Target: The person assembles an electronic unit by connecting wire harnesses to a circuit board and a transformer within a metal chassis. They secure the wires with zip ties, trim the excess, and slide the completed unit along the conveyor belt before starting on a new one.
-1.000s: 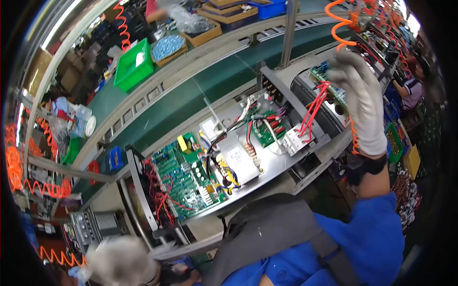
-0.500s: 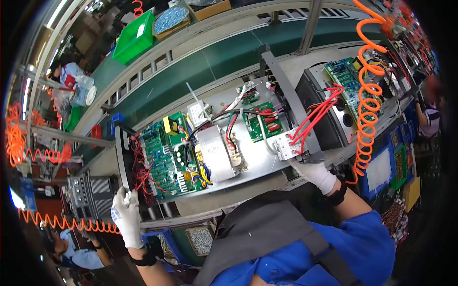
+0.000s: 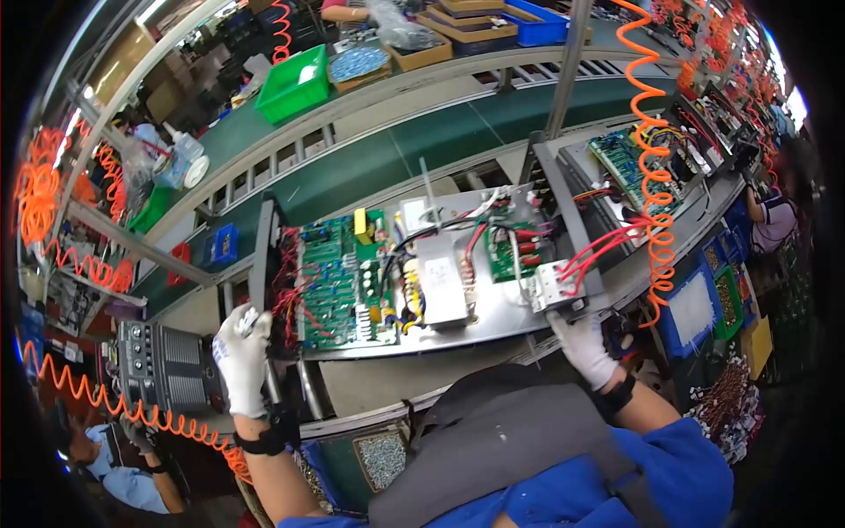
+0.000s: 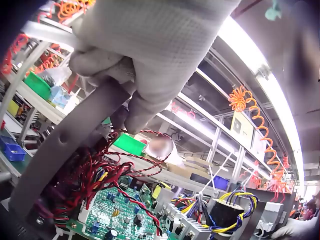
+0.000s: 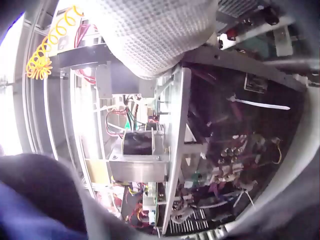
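Observation:
An open metal chassis (image 3: 493,304) lies before me on the line, dark grey frames rising at its ends. My gloved left hand (image 3: 242,359) grips the left end frame (image 4: 62,145), fingers curled over its edge in the left wrist view. My gloved right hand (image 3: 584,350) holds the near corner of the right end frame (image 3: 570,207), below a white breaker block (image 3: 553,289) with red wires. On the chassis sit a large green circuit board (image 3: 330,264), a silver-cased transformer (image 3: 443,286) and a smaller green board (image 3: 509,255). Red wires (image 4: 100,180) bunch beside the left frame.
A second unit with a green board (image 3: 627,163) stands close on the right, an orange coiled hose (image 3: 656,194) hanging before it. Behind runs a green conveyor belt (image 3: 378,163). A black finned unit (image 3: 167,365) sits at left; parts bins (image 3: 691,312) stand at right.
My right hand has come down from above the right-hand unit to the chassis corner. My left hand has risen from the lower left to the left frame. The head view has shifted.

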Available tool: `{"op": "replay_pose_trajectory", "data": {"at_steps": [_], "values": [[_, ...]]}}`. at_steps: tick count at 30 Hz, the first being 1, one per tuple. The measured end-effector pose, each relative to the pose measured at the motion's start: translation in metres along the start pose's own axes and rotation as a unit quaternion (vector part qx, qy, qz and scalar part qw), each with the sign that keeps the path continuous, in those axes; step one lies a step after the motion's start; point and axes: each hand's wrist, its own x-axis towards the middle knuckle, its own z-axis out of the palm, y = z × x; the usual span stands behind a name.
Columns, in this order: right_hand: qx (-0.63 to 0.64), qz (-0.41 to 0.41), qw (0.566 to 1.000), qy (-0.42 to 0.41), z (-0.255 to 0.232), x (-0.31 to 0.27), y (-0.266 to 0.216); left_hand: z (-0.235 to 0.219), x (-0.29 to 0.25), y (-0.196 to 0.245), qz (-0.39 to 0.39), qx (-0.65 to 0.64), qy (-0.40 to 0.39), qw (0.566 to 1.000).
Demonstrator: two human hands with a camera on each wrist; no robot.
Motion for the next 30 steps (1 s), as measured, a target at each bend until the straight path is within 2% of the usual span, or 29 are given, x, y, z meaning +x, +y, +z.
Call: {"op": "replay_pose_trajectory", "data": {"at_steps": [1, 2, 3, 5, 6, 7, 8, 9, 10, 11, 12, 13, 15, 17, 18, 19, 20, 21, 23, 24, 25, 26, 27, 28, 29, 30], "values": [[-0.053, 0.041, 0.997, -0.031, -0.011, -0.001, -0.019, -0.005, -0.003, 0.009, -0.052, -0.034, -0.026, 0.998], [-0.171, 0.049, 0.97, -0.166, -0.028, 0.002, -0.034, -0.008, -0.004, -0.006, -0.006, -0.023, -0.017, 1.0], [-0.287, 0.048, 0.912, -0.288, -0.046, 0.014, -0.049, -0.006, 0.001, -0.019, 0.044, -0.017, -0.003, 0.999], [-0.296, 0.054, 0.822, -0.484, -0.071, 0.025, -0.09, -0.001, 0.004, -0.045, 0.048, -0.086, 0.001, 0.995], [-0.262, 0.023, 0.798, -0.542, -0.082, 0.032, -0.127, -0.003, 0.004, -0.044, 0.041, -0.116, -0.001, 0.992], [-0.193, 0.032, 0.806, -0.559, -0.083, 0.04, -0.185, -0.003, 0.001, -0.038, 0.034, -0.145, -0.005, 0.989], [-0.14, 0.06, 0.833, -0.532, -0.083, 0.044, -0.223, -0.013, -0.011, -0.01, 0.058, -0.12, 0.019, 0.991], [-0.088, -0.043, 0.869, -0.486, -0.077, 0.048, -0.245, -0.012, -0.019, -0.01, 0.17, -0.071, 0.096, 0.978], [-0.018, -0.148, 0.884, -0.442, -0.061, 0.052, -0.256, -0.022, -0.037, 0.013, 0.166, -0.082, 0.045, 0.982], [-0.077, -0.386, 0.842, -0.37, -0.041, 0.057, -0.282, -0.036, -0.061, 0.044, 0.157, -0.091, -0.007, 0.983], [-0.086, -0.412, 0.814, -0.401, -0.018, 0.054, -0.31, -0.041, -0.078, 0.064, 0.159, -0.099, -0.105, 0.977], [-0.073, -0.484, 0.775, -0.4, 0.01, 0.046, -0.319, -0.04, -0.092, 0.079, 0.154, -0.107, -0.197, 0.962], [-0.166, -0.612, 0.635, -0.441, 0.058, 0.034, -0.324, -0.013, -0.117, 0.079, 0.216, -0.194, -0.229, 0.929], [-0.225, -0.661, 0.554, -0.454, 0.082, 0.03, -0.314, 0.0, -0.131, 0.074, 0.124, -0.264, -0.281, 0.914], [-0.212, -0.674, 0.534, -0.464, 0.092, 0.036, -0.313, 0.001, -0.135, 0.077, 0.062, -0.292, -0.289, 0.91], [-0.178, -0.691, 0.502, -0.488, 0.098, 0.043, -0.311, 0.002, -0.139, 0.077, 0.045, -0.297, -0.27, 0.915], [-0.145, -0.703, 0.471, -0.513, 0.102, 0.05, -0.308, 0.004, -0.143, 0.077, 0.047, -0.292, -0.296, 0.908], [-0.139, -0.703, 0.457, -0.528, 0.105, 0.055, -0.306, 0.008, -0.148, 0.078, 0.05, -0.29, -0.324, 0.899], [-0.071, -0.73, 0.427, -0.53, 0.116, 0.066, -0.305, 0.025, -0.163, 0.074, 0.026, -0.322, -0.303, 0.896], [-0.068, -0.713, 0.398, -0.574, 0.12, 0.073, -0.308, 0.028, -0.168, 0.076, -0.051, -0.391, -0.294, 0.871], [-0.059, -0.713, 0.386, -0.582, 0.124, 0.086, -0.307, 0.031, -0.172, 0.079, -0.127, -0.456, -0.28, 0.835], [0.041, -0.647, 0.441, -0.62, 0.128, 0.104, -0.305, 0.033, -0.175, 0.082, -0.118, -0.43, -0.235, 0.864], [0.138, -0.567, 0.488, -0.65, 0.132, 0.122, -0.303, 0.033, -0.177, 0.074, -0.129, -0.433, -0.222, 0.864], [0.111, -0.504, 0.536, -0.668, 0.133, 0.141, -0.301, 0.031, -0.18, 0.057, -0.121, -0.29, -0.124, 0.941], [0.08, -0.439, 0.58, -0.681, 0.134, 0.155, -0.3, 0.032, -0.182, 0.05, -0.11, -0.133, -0.026, 0.985], [0.114, -0.356, 0.601, -0.706, 0.143, 0.157, -0.289, 0.026, -0.175, 0.059, -0.209, -0.183, 0.071, 0.958]]}}
